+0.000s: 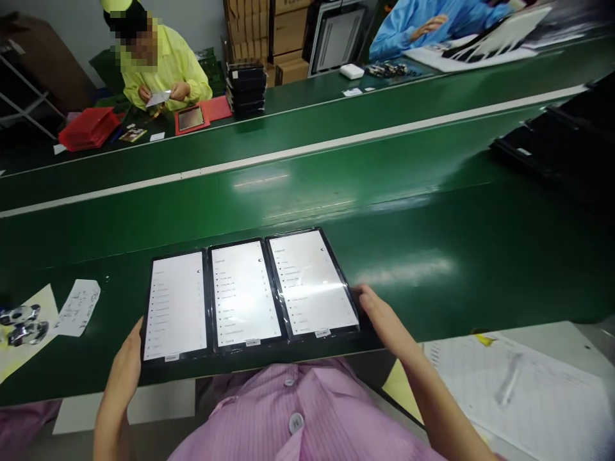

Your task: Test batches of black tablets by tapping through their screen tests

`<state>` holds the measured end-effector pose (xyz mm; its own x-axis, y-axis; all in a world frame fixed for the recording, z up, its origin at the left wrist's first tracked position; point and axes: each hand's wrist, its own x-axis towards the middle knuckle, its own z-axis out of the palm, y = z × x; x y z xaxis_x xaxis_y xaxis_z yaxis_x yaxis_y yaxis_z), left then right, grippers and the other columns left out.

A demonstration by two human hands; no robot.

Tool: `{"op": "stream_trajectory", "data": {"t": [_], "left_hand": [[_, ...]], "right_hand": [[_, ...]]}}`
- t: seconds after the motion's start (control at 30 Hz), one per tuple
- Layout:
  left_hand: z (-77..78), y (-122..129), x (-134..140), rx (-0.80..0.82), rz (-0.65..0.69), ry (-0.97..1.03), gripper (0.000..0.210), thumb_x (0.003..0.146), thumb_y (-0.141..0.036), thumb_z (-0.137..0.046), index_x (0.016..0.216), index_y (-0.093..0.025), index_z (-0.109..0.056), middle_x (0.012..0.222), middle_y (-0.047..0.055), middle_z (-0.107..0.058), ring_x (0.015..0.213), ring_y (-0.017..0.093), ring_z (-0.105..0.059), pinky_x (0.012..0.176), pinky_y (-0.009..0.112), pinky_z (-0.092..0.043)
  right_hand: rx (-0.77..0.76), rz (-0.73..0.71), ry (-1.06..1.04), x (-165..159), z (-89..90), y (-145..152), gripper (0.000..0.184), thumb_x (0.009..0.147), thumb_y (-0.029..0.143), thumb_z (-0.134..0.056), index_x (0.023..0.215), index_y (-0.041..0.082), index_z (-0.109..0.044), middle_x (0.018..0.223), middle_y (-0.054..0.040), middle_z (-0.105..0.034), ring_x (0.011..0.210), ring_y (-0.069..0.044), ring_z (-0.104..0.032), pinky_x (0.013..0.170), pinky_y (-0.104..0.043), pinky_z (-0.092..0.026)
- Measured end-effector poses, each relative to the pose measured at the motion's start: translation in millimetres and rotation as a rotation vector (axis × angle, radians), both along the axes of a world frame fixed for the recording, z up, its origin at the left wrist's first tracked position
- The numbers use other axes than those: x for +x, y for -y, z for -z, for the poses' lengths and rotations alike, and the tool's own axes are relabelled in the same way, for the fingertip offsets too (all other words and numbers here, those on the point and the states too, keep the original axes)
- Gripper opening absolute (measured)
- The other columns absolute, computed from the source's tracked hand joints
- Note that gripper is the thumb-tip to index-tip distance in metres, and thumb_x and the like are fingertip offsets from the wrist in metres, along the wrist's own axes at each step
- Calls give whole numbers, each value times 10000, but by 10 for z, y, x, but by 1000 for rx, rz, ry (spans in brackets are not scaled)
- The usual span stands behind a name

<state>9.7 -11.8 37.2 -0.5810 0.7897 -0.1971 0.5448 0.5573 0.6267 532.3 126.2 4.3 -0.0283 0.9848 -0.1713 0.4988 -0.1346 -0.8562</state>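
Three tablets lie side by side at the front edge of the green bench, each with a lit white screen showing a settings list headed "Internet" and a small label at its lower edge. My left hand (127,362) is against the outer edge of the left tablet (175,307); its fingertips are hidden by that edge. The middle tablet (246,294) sits close between its neighbours. At the other end, my right hand (382,320) grips the outer side of the right tablet (312,285), fingers curled in and partly hidden.
To the left are a handwritten paper slip (79,307) and a yellow sheet (31,342) with shiny parts. A notebook (528,384) lies at lower right, with dark trays (552,141) beyond. Across the bench (202,211) sit two co-workers, one in yellow (168,61), one in blue (398,29).
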Motion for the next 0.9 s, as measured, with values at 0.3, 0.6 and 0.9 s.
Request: {"op": "stream_trajectory", "data": {"t": [0.3, 0.6, 0.9], "left_hand": [[-153, -374, 1458, 107, 324, -672, 655, 1029, -602, -233, 1411, -219, -601, 1660, 214, -202, 1539, 465, -67, 1073, 844, 9], [-92, -265, 1325, 146, 301, -601, 641, 1020, -612, -274, 1534, -269, -444, 1693, 202, 27, 1517, 540, -27, 1033, 882, -9], [-118, -129, 904, 251, 205, -404, 744, 1028, -562, -330, 1627, -159, -149, 1616, 247, -304, 1487, 411, -318, 1198, 710, -109]], "right_hand": [[709, -577, 605, -753, -453, 80, 587, 913, 760, -436, 1409, 476, -569, 1568, -110, -348, 1400, -420, -329, 1118, -729, -146], [745, -244, 500, -59, -359, -8, 487, 1005, 601, -377, 1214, 337, -730, 1518, -103, -420, 1348, -406, -411, 1111, -716, -197], [757, 14, 450, 27, -240, 77, 504, 1024, 538, -317, 1333, 305, -639, 1362, -131, -516, 1208, -360, -511, 1039, -606, -357]]}}
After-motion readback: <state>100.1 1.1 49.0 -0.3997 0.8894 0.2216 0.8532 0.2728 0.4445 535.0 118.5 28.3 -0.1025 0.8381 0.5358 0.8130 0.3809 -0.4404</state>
